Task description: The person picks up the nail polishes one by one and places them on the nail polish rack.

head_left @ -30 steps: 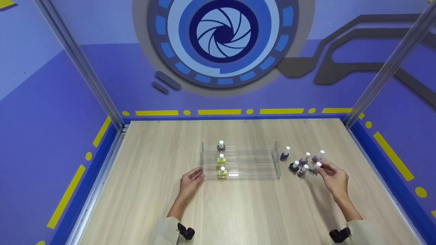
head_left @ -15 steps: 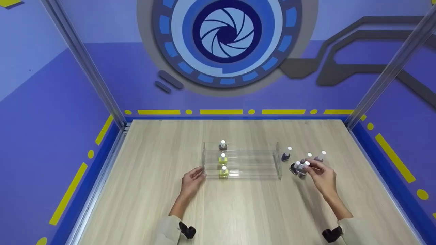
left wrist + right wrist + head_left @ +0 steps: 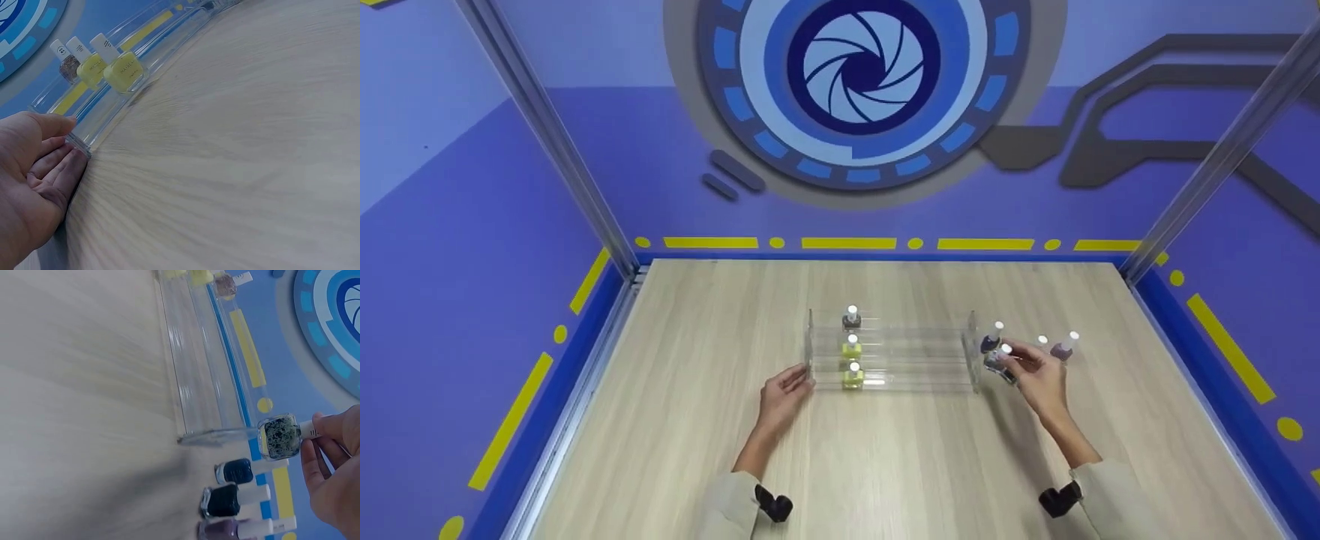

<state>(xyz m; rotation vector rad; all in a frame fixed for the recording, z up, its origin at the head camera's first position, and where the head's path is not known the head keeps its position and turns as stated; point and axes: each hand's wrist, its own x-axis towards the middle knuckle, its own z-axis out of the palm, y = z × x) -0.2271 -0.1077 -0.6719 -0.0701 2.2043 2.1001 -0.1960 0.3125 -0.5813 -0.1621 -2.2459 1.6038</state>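
Observation:
My right hand pinches a nail polish bottle by its white cap. The bottle is clear with dark green flecks, and it hangs beside the right end of a clear tiered rack. At the rack's left end, my left hand touches the end panel with its fingers. One bottle stands on each of three tiers near that side: a yellow nail polish in front, another yellow nail polish behind it, and a brown glittery nail polish at the back.
Right of the rack stand a navy nail polish, a dark nail polish and a purple nail polish. My right hand hides others in the head view. Blue walls and metal posts border the wooden table.
My right hand has moved left with the flecked bottle, from the group of bottles to near the rack's right end. My left hand has stayed at the rack's left end.

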